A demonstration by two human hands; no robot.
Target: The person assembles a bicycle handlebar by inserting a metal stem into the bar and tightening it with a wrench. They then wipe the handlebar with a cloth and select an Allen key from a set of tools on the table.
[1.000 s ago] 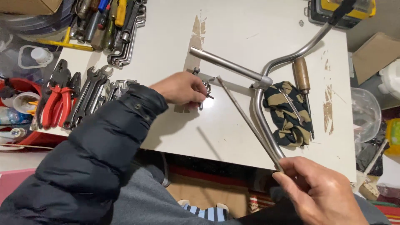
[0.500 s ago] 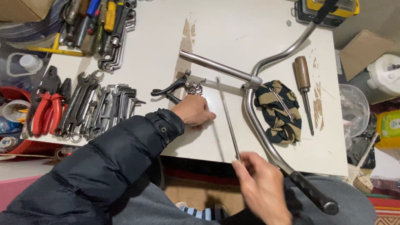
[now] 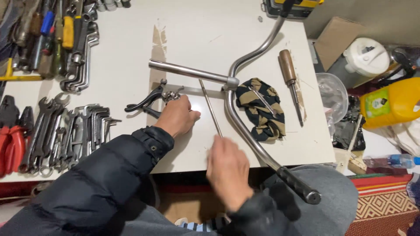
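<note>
Chrome handlebar (image 3: 245, 126) bent, black rubber end; thin rod (image 3: 210, 107) alongside.

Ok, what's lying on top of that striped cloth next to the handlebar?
On the striped cloth a thin silvery metal piece lies diagonally. The handlebar runs along the cloth's left edge. Whatever the cloth covers on the white table cannot be seen.

It looked like a home repair workshop. A white bench (image 3: 245, 39) carried rows of wrenches (image 3: 65, 131), screwdrivers (image 3: 48, 26) and red pliers (image 3: 11, 144), with a metal bicycle handlebar (image 3: 240, 109) laid across it. A patterned rug (image 3: 380, 205) and a yellow jug (image 3: 389, 105) sat beside it.
</note>
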